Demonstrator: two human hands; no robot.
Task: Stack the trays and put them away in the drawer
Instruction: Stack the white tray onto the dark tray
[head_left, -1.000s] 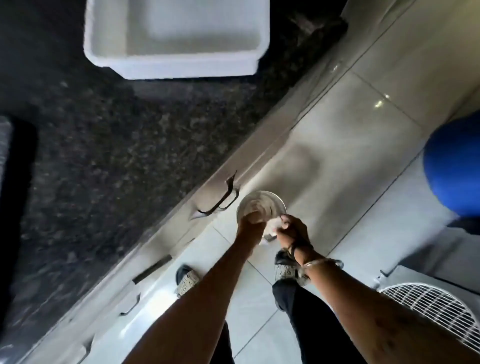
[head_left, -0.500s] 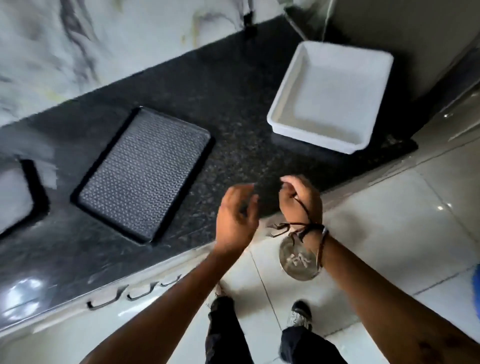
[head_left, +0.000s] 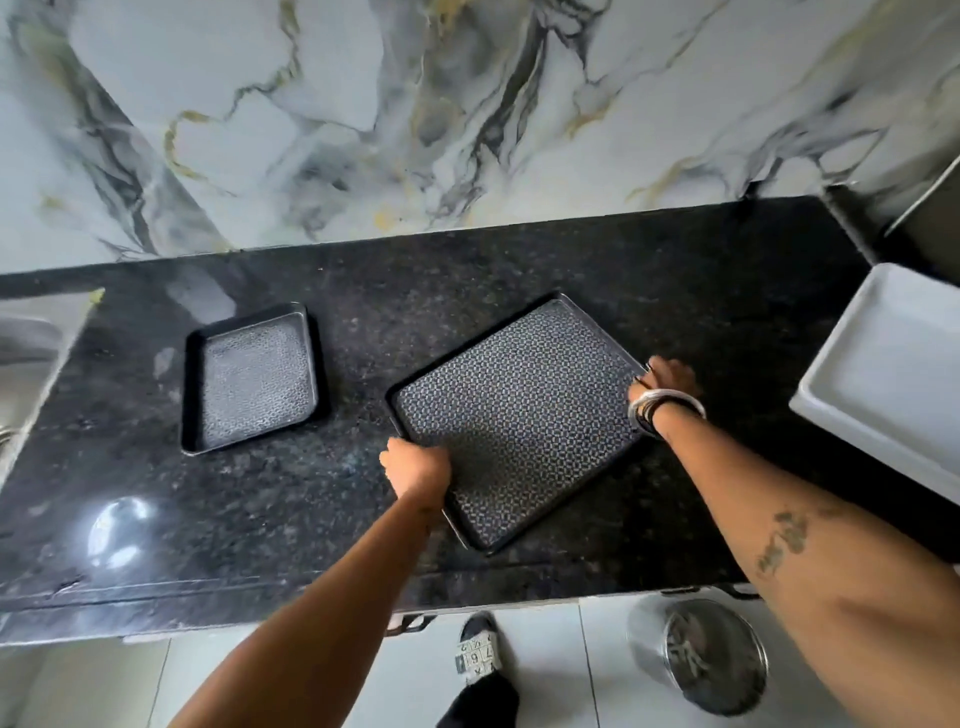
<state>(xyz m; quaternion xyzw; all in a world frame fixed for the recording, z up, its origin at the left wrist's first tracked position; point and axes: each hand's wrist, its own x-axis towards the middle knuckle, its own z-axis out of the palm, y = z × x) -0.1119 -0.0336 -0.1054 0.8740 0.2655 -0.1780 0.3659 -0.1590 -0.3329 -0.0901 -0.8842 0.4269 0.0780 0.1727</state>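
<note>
A large black tray (head_left: 514, 415) with a patterned floor lies at an angle on the dark granite counter (head_left: 363, 530). My left hand (head_left: 418, 467) grips its near-left rim. My right hand (head_left: 667, 376), with bangles on the wrist, holds the far-right rim. A smaller black tray (head_left: 252, 376) sits apart to the left, untouched. At the right edge of the counter stands a deep white tray (head_left: 883, 384), partly cut off by the frame.
A steel sink (head_left: 31, 343) is at the far left. A marble wall (head_left: 467, 104) backs the counter. Below the counter front a round steel dish (head_left: 714, 660) lies on the tiled floor beside my foot (head_left: 478, 654). A drawer handle (head_left: 410, 621) peeks out under the counter edge.
The view has swung up from the floor to the counter. Both hands rose from the steel dish near the floor and have come down on the large black tray's rims.
</note>
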